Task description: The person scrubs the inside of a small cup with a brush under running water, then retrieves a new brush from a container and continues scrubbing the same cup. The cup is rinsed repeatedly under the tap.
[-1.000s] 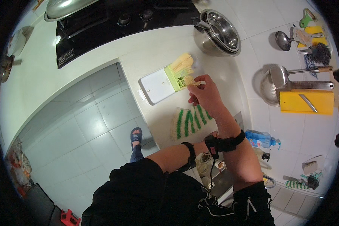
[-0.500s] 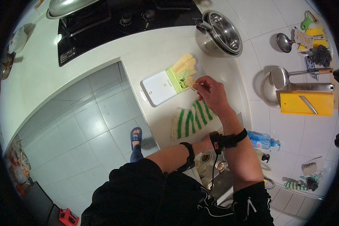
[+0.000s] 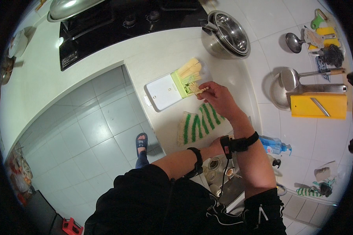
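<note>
A hinged slicer with a white lid flipped open and a green frame lies on the counter, holding pale yellow strips. My right hand pinches a thin pale piece at the frame's right edge, beside a small star-shaped cluster. Below that hand lies a green-and-cream striped cloth. My left hand reaches to the counter's edge by the sink; its fingers are hidden behind my right forearm.
Above is a black hob; nested steel bowls stand at the back right. A yellow grater and other utensils hang on the tiled wall. The sink holds jars; a blue bottle stands beside it. Tiled floor shows left.
My right hand has moved slightly right and down from a second ago, its fingers still pinched by the slicer. The rest looks much the same apart from a small shift of view.
</note>
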{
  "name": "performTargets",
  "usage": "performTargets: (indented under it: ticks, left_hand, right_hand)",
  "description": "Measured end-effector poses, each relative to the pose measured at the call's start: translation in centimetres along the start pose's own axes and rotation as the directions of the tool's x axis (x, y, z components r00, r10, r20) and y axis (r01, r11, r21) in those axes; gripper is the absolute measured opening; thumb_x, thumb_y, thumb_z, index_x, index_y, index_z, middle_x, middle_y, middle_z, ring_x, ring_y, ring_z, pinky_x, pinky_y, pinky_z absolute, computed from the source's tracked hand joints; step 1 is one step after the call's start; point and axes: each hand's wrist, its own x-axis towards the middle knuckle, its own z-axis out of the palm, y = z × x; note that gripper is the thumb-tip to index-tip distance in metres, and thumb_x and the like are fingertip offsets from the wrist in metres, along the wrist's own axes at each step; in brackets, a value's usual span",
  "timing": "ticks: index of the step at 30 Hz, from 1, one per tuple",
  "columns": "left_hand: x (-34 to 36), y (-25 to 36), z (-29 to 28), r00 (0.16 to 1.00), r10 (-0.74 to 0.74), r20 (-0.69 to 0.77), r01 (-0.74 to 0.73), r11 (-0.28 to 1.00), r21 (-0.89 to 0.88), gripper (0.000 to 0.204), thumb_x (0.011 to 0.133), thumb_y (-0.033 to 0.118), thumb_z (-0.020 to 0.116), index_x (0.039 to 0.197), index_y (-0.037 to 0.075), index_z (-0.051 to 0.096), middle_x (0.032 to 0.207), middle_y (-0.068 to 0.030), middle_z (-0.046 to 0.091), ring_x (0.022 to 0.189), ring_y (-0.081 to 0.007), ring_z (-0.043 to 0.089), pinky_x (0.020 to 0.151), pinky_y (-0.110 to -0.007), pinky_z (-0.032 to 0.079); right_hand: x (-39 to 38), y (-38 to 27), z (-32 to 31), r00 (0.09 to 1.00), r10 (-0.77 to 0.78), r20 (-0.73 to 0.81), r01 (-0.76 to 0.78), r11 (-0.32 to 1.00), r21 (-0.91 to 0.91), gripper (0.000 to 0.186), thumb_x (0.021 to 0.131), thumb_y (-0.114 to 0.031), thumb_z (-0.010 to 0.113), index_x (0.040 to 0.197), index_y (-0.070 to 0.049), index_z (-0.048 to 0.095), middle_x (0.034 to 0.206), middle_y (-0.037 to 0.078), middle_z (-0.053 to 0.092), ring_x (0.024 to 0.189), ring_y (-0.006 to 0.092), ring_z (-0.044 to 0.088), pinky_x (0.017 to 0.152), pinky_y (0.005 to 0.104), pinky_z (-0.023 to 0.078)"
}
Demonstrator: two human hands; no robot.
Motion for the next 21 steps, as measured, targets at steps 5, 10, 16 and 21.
performTargets:
  ticks: [5, 10, 16, 21]
  left_hand:
    - [0.7, -0.3, 0.6, 1.0, -0.019, 0.015, 0.02, 0.997, -0.068, 0.033, 0.101, 0.027, 0.049, 0.121, 0.001, 0.052, 0.114, -0.0179, 0.062, 0.103, -0.0255, 0.061, 0.088, -0.039, 0.048]
    - [1.0, -1.0, 0.8, 0.999, -0.045, 0.026, 0.048, 0.99, -0.135, 0.034, 0.101, 0.027, 0.05, 0.123, 0.001, 0.051, 0.116, -0.0178, 0.062, 0.104, -0.0253, 0.061, 0.089, -0.039, 0.048]
    - [1.1, -2.1, 1.0, 0.996, -0.083, 0.035, 0.089, 0.971, -0.223, 0.035, 0.101, 0.027, 0.05, 0.124, 0.001, 0.051, 0.118, -0.0176, 0.062, 0.106, -0.0249, 0.061, 0.09, -0.038, 0.048]
    - [1.7, -2.8, 1.1, 0.995, -0.09, 0.045, 0.1, 0.95, -0.295, 0.036, 0.101, 0.027, 0.05, 0.126, 0.001, 0.051, 0.12, -0.0173, 0.062, 0.109, -0.0247, 0.061, 0.091, -0.039, 0.048]
  right_hand:
    - [-0.5, -0.3, 1.1, 0.985, -0.119, -0.128, 0.057, 0.911, -0.408, 0.018, 0.094, -0.014, 0.064, 0.107, -0.001, 0.066, 0.091, 0.014, 0.072, 0.076, 0.0237, 0.07, 0.071, 0.0348, 0.054]
    - [-0.8, -0.5, 1.6, 0.912, -0.351, -0.212, 0.244, 0.88, -0.407, 0.018, 0.092, -0.018, 0.068, 0.098, -0.002, 0.07, 0.078, 0.012, 0.07, 0.063, 0.022, 0.065, 0.064, 0.0335, 0.051]
    - [-1.0, -1.6, -1.6, 0.98, -0.13, -0.149, 0.11, 0.984, -0.137, 0.017, 0.093, -0.015, 0.069, 0.104, -0.002, 0.07, 0.081, 0.007, 0.068, 0.065, 0.012, 0.06, 0.062, 0.0256, 0.049]
    - [0.1, -1.2, -3.8, 0.877, -0.291, -0.383, 0.254, 0.956, -0.144, 0.016, 0.094, -0.014, 0.067, 0.104, -0.002, 0.07, 0.086, 0.007, 0.069, 0.067, 0.0127, 0.063, 0.062, 0.0257, 0.051]
